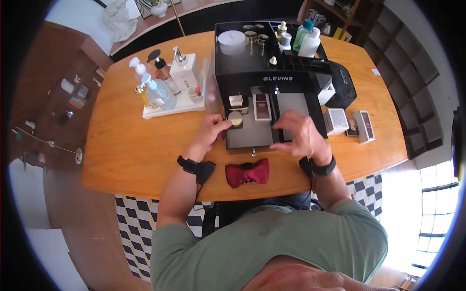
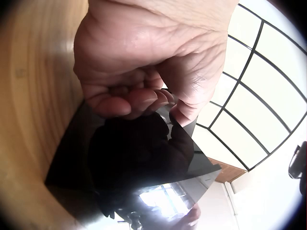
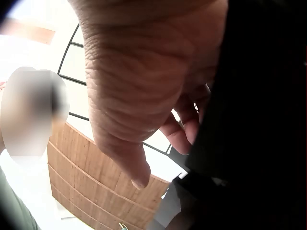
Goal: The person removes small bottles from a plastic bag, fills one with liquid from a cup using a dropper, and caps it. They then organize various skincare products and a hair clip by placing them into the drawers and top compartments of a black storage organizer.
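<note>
A black drawer [image 1: 252, 139] is pulled out from under the black BLEVINS organizer [image 1: 228, 63]. My left hand [image 1: 212, 132] grips the drawer's left wall; in the left wrist view its curled fingers lie against the glossy black side [image 2: 129, 153], the thumb at the upper edge. Just inside that wall, close to the fingertips, sits a small round pale-lidded compact [image 1: 235, 119]. Behind it is an opened compact [image 1: 236, 101], beside a brown-and-white box [image 1: 262, 107]. Over the drawer's right compartment hovers my right hand [image 1: 300, 133], thumb and fingers spread apart, holding nothing.
A maroon bow [image 1: 247, 173] lies before the drawer. At left, a white tray [image 1: 160, 112] carries several pump bottles. To the right stand a white box [image 1: 336, 121], a brown-and-white carton [image 1: 366, 126] and a black case [image 1: 342, 83]. Bottles [image 1: 309, 42] and jars fill the organizer's top.
</note>
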A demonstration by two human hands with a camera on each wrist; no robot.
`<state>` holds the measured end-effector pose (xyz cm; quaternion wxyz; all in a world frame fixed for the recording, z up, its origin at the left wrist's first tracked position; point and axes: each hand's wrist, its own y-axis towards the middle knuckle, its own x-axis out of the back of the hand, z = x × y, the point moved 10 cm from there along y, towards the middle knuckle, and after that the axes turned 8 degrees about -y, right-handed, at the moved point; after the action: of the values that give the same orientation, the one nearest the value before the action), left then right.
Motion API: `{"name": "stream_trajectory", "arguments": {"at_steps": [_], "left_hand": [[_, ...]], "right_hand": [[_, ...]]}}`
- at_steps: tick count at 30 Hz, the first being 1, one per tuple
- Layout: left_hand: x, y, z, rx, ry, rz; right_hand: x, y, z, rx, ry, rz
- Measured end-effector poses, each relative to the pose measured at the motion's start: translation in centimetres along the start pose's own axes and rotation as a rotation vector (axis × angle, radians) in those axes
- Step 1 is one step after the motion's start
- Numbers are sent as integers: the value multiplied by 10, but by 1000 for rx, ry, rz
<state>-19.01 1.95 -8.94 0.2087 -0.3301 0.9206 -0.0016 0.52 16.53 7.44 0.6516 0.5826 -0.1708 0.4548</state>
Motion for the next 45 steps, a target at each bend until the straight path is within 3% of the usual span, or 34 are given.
{"name": "stream_trajectory", "arguments": {"at_steps": [3,9,13,27,33,36,40,43,45], "left_hand": [[-1,-1,0,-6,6,1],[-2,-4,-2,32,17,-9],[-2,-4,-2,-41,47,-45],[3,-3,1,-51,70,-70],[-6,-6,-4,1,50,-42],[-5,-3,-2,-17,37,-32],[-5,-2,-1,-20,39,-17],[-4,0,1,-6,-17,-18],[-3,1,6,16,-39,-8]], "right_hand": [[-10,-7,-1,-2,33,73],[-7,-15,5,34,-48,34],[-5,-16,-2,-20,-26,40],[-1,-11,-16,-177,93,31],[-23,21,1,-122,50,190],[-62,35,4,-25,-43,368],[-98,54,10,81,-164,444],[-130,51,4,80,-176,606],[-137,53,2,61,-165,616]]}}
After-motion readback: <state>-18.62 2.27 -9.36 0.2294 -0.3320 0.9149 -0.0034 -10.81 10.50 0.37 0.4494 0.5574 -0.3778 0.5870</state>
